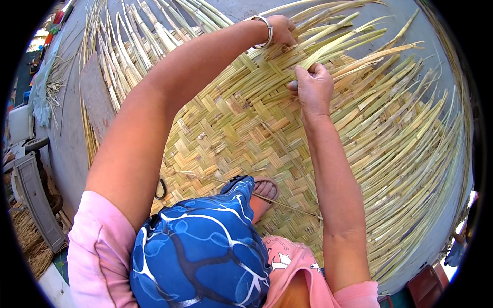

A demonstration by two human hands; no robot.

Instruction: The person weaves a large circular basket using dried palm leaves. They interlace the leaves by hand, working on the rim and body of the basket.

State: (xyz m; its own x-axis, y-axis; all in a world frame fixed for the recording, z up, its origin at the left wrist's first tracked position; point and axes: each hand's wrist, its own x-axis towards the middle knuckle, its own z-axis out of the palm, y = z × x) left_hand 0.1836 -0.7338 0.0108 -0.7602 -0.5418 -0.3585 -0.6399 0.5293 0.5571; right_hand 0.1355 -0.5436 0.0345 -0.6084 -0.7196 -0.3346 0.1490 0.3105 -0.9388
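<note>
A large woven reed mat [231, 138] lies under me, its checker weave done in pale green and yellow strips. Loose unwoven reed strips [411, 133] fan out to the right and far side. My left hand [281, 30], with a silver bracelet at the wrist, presses on strips at the far edge of the weave. My right hand [313, 87] pinches a single reed strip [354, 61] and also holds a small grey tool [293, 84] against the mat. My knee in blue patterned cloth [205, 246] and my sandalled foot [264, 191] rest on the mat.
A flat brown board [95, 97] lies at the mat's left edge among more loose reed strips [123, 46]. Grey concrete floor [64, 138] surrounds the mat. A small vehicle with wheels [31, 169] and dry straw [28, 241] sit at far left. A dark hook-like item [161, 189] lies by my knee.
</note>
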